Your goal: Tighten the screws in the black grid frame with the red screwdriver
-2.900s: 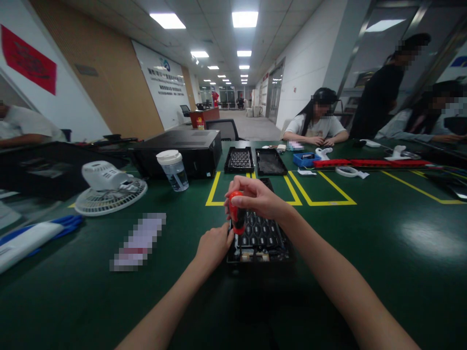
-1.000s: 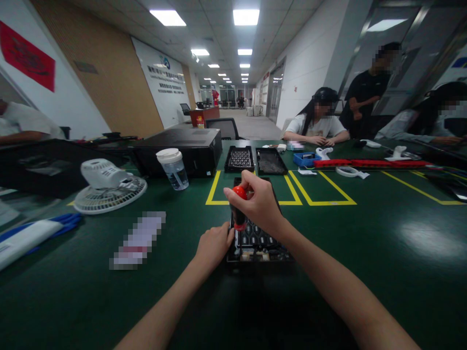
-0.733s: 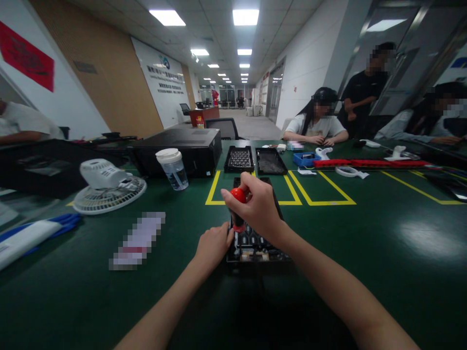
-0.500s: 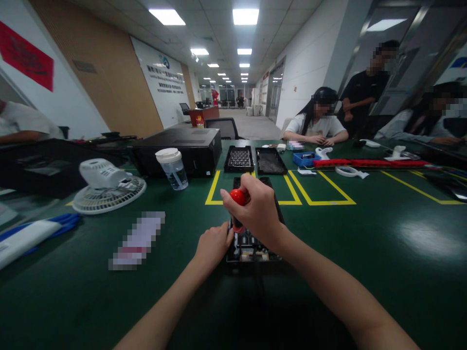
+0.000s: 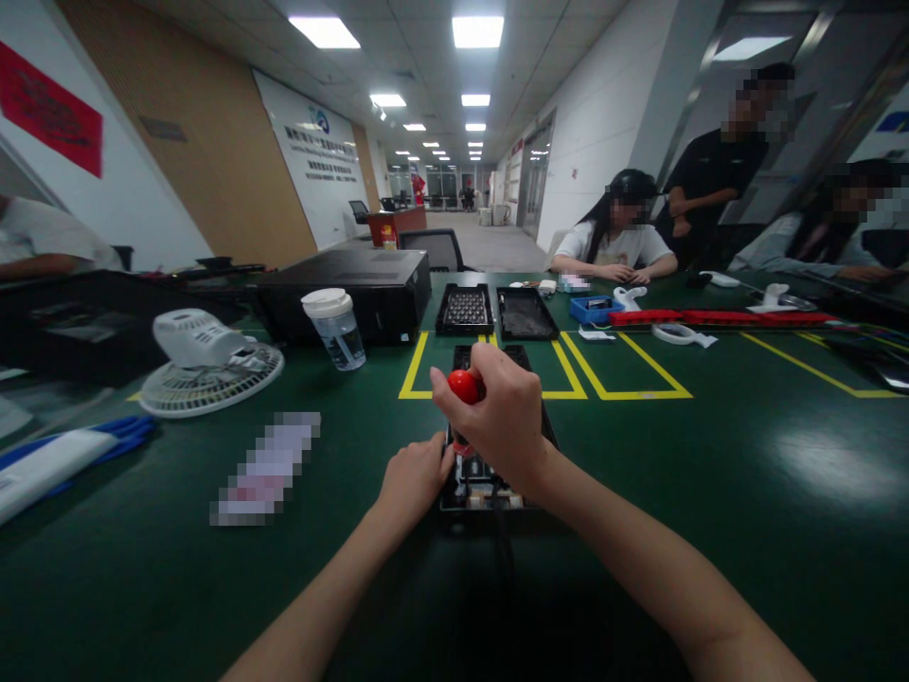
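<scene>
In the head view, my right hand [image 5: 501, 407] is wrapped round an upright screwdriver [image 5: 463, 385] with a red handle end. Its lower part points down into an open black case [image 5: 446, 502] in front of me, and the tip cannot be made out. Inside the case, rows of dark round parts and a light-coloured strip [image 5: 490, 499] show at the near end; my right hand covers much of the middle. My left hand [image 5: 416, 478] is closed against the case's left edge, with its fingertips partly hidden.
Beyond the case lie a black tray with cells [image 5: 465, 311] and a second black tray [image 5: 526, 314]. To the left are a lidded cup [image 5: 333, 327], a white fan [image 5: 213, 365] and a big black box [image 5: 355, 284]. A blue bin [image 5: 595, 310] and tape roll [image 5: 674, 334] lie right; people sit behind.
My right hand has turned and shifted slightly to the right on the screwdriver. My left hand and the case stay in place.
</scene>
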`<move>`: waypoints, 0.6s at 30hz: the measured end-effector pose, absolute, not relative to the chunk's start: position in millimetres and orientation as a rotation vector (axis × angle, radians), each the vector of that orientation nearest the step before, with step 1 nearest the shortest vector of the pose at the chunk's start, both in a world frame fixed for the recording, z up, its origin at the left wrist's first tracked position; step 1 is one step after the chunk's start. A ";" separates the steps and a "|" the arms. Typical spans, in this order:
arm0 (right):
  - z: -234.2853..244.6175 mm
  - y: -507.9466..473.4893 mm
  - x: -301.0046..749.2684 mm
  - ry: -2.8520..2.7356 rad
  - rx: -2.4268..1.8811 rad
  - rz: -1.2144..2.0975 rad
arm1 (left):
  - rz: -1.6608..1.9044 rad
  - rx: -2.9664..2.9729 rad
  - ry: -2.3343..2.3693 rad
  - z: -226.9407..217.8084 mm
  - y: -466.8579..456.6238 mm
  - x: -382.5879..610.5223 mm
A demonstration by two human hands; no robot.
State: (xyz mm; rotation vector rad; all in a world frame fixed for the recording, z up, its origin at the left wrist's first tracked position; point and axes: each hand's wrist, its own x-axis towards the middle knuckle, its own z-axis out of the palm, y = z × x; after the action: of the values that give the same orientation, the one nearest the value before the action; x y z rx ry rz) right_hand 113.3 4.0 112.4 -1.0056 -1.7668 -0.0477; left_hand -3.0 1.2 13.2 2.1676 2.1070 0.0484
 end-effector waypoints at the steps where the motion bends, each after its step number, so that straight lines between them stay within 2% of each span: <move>1: 112.2 4.2 113.4 -1.765 -1.005 -0.047 | 0.053 2.173 2.104 12.8 1.3 -3.2; 18: 114.8 5.7 116.0 -1.878 -0.973 -0.037 | 0.086 2.218 2.105 6.6 3.0 -5.9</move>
State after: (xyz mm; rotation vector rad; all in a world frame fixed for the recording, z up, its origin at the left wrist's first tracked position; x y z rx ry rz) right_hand 116.0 5.7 114.8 -0.9734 -1.8780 -0.0374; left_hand -5.9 3.0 6.6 2.2177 2.1048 0.0855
